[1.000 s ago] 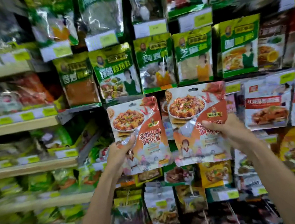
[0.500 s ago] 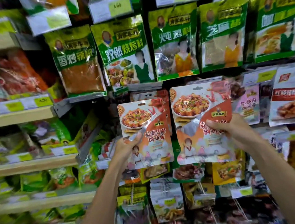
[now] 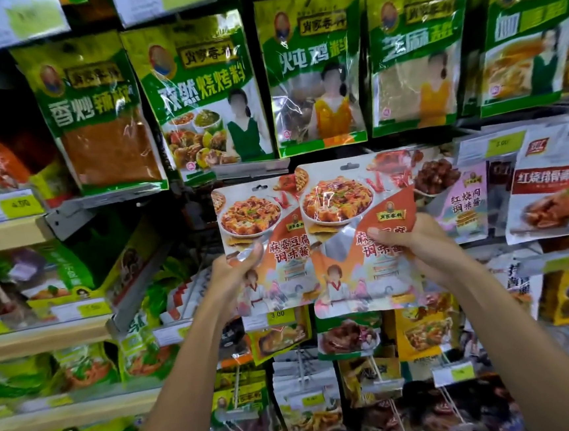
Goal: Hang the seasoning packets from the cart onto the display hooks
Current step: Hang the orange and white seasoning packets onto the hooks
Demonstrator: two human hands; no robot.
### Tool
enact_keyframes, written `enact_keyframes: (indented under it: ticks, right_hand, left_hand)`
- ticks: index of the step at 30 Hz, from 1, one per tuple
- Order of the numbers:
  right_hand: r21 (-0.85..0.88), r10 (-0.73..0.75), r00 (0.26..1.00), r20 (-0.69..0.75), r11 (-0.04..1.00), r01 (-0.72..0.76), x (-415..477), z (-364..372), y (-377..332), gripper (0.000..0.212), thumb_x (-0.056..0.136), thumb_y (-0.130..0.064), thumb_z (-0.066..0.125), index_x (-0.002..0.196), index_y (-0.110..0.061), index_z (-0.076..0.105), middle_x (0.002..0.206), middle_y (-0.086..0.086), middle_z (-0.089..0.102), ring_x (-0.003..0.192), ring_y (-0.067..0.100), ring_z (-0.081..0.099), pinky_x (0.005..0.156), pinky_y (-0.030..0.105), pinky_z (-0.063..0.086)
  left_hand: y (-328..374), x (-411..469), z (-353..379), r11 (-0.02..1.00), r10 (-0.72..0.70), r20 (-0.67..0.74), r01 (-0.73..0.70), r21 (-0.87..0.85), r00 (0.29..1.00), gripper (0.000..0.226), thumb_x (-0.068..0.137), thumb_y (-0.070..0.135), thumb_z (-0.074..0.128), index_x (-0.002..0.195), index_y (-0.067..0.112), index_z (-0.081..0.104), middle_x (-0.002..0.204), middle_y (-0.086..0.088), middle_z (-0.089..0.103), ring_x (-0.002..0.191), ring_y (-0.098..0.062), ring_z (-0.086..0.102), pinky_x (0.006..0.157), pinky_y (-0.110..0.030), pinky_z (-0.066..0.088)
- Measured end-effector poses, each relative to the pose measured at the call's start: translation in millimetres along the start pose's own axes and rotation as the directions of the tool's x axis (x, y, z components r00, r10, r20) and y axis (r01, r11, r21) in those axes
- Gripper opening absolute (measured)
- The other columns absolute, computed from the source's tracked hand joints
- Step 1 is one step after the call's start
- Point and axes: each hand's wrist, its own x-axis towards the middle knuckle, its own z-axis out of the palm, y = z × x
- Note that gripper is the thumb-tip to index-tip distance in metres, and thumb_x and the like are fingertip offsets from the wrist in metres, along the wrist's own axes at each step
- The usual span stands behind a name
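I hold two matching orange-and-white seasoning packets up against the display wall. My left hand pinches the left packet at its lower left edge. My right hand grips the right packet at its right side, thumb across the front. The right packet overlaps the left one's right edge. Both have a hang slot at the top. They sit just below a row of green packets and a grey price-label strip. The hook behind them is hidden.
Pink and white sauce packets hang to the right. More packets on wire hooks hang below my hands. Wooden shelves with bagged goods run along the left. The cart is out of view.
The view has closed in on the display and tilted down. Both packets have come closer together, the right one now overlapping the left, still under the green row.
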Motion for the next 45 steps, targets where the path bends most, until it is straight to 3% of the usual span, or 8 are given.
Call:
enact_keyframes:
  ticks: [9, 16, 22, 27, 32, 37, 41, 45]
  right_hand:
    - [0.034, -0.001, 1.0, -0.014, 0.999, 0.002, -4, -1, 4, 0.03, 0.064, -0.018, 0.078, 0.092, -0.012, 0.069, 0.091, 0.004, 0.076, 0.084, 0.017, 0.073, 0.064, 0.019, 0.056]
    - [0.031, 0.013, 1.0, -0.022, 0.999, -0.013, -10, 6, 13, 0.039, 0.06, -0.023, 0.08, 0.095, -0.012, 0.068, 0.092, 0.003, 0.076, 0.086, 0.016, 0.073, 0.065, 0.019, 0.056]
    - [-0.009, 0.061, 0.997, -0.045, 0.998, -0.061, -12, 11, 22, 0.04, 0.061, -0.023, 0.079, 0.097, -0.01, 0.067, 0.095, 0.006, 0.076, 0.09, 0.021, 0.073, 0.074, 0.029, 0.056]
    - [-0.003, 0.069, 0.995, -0.075, 0.998, -0.069, -7, 12, 25, 0.037, 0.061, -0.022, 0.079, 0.095, -0.012, 0.067, 0.093, 0.005, 0.076, 0.088, 0.019, 0.073, 0.076, 0.03, 0.054]
    - [-0.01, 0.063, 0.994, -0.092, 0.998, -0.064, -2, 15, 27, 0.043, 0.056, -0.026, 0.082, 0.094, -0.013, 0.068, 0.093, 0.004, 0.076, 0.087, 0.018, 0.073, 0.073, 0.027, 0.054]
    - [-0.016, 0.05, 0.993, -0.108, 0.999, -0.052, -3, 17, 28, 0.04, 0.057, -0.025, 0.081, 0.093, -0.012, 0.069, 0.093, 0.006, 0.076, 0.087, 0.02, 0.073, 0.076, 0.031, 0.054]
    - [-0.013, 0.043, 0.994, -0.101, 0.999, -0.044, -8, 17, 29, 0.038, 0.061, -0.022, 0.079, 0.095, -0.011, 0.067, 0.094, 0.007, 0.076, 0.089, 0.021, 0.073, 0.077, 0.031, 0.055]
    - [0.002, 0.079, 0.991, -0.103, 0.997, -0.079, -14, 22, 30, 0.044, 0.058, -0.023, 0.08, 0.098, -0.008, 0.067, 0.097, 0.009, 0.075, 0.091, 0.023, 0.072, 0.083, 0.035, 0.055]
  left_hand:
    - [-4, 11, 5, 0.998, -0.064, -0.057, 0.063, -0.012, 0.996, 0.065, 0.062, 0.051, 0.075, 0.091, -0.005, 0.064, 0.041, 0.0, 0.048, 0.045, -0.015, 0.043, 0.058, -0.032, 0.036]
    - [-8, 26, 20, 0.998, -0.048, -0.255, 0.057, 0.028, 0.966, 0.045, 0.078, 0.039, 0.076, 0.06, 0.006, 0.051, 0.051, -0.01, 0.05, 0.048, -0.019, 0.048, 0.059, -0.034, 0.042]
    - [-14, 43, 35, 0.994, -0.104, -0.542, 0.094, -0.045, 0.834, 0.051, 0.063, 0.038, 0.088, 0.054, 0.017, 0.042, 0.058, 0.001, 0.052, 0.059, -0.017, 0.053, 0.059, -0.032, 0.044]
    - [-16, 62, 41, 0.982, -0.181, -0.592, 0.177, -0.066, 0.785, 0.051, 0.057, 0.047, 0.088, 0.07, 0.01, 0.055, 0.09, -0.008, 0.065, 0.082, -0.023, 0.062, 0.076, -0.038, 0.055]
    - [-16, 83, 49, 0.953, -0.297, -0.572, 0.276, -0.125, 0.765, 0.081, 0.056, 0.049, 0.087, 0.109, -0.005, 0.058, 0.11, -0.02, 0.066, 0.099, -0.033, 0.065, 0.08, -0.04, 0.056]
    - [-14, 98, 55, 0.939, -0.339, -0.554, 0.308, -0.152, 0.76, 0.075, 0.059, 0.05, 0.085, 0.106, -0.002, 0.058, 0.112, -0.017, 0.066, 0.101, -0.03, 0.065, 0.067, -0.031, 0.046]
    - [-16, 91, 53, 0.965, -0.26, -0.529, 0.243, -0.104, 0.807, 0.044, 0.066, 0.041, 0.084, 0.073, 0.007, 0.058, 0.099, -0.016, 0.069, 0.094, -0.031, 0.067, 0.067, -0.032, 0.049]
    - [-20, 57, 41, 0.992, -0.016, -0.535, 0.081, 0.098, 0.845, 0.048, 0.076, 0.035, 0.078, 0.102, -0.002, 0.062, 0.107, -0.018, 0.066, 0.1, -0.033, 0.063, 0.08, -0.036, 0.051]
